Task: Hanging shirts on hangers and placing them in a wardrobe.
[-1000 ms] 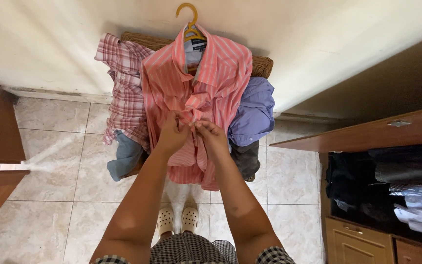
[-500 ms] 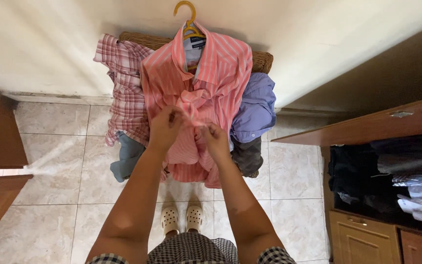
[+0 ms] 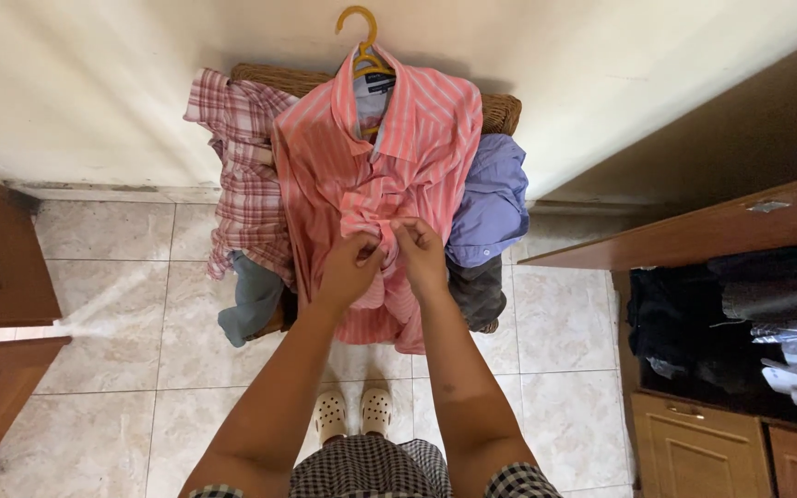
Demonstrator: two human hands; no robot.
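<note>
Hanging at the top centre of the frame, the pink striped shirt (image 3: 375, 175) sits on a yellow hanger (image 3: 362, 41) over a wicker basket (image 3: 495, 112). Both hands pinch its front placket at mid-frame: the left hand (image 3: 350, 269) and right hand (image 3: 420, 254) have fingers closed on the cloth, just beside each other. A plaid shirt (image 3: 242, 175) drapes left, a lavender shirt (image 3: 491, 198) right. An open wardrobe (image 3: 740, 314) fills the right edge.

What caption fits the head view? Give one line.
Both hands, left hand and right hand, pinch the front of a pink striped shirt on a yellow hanger.
</note>
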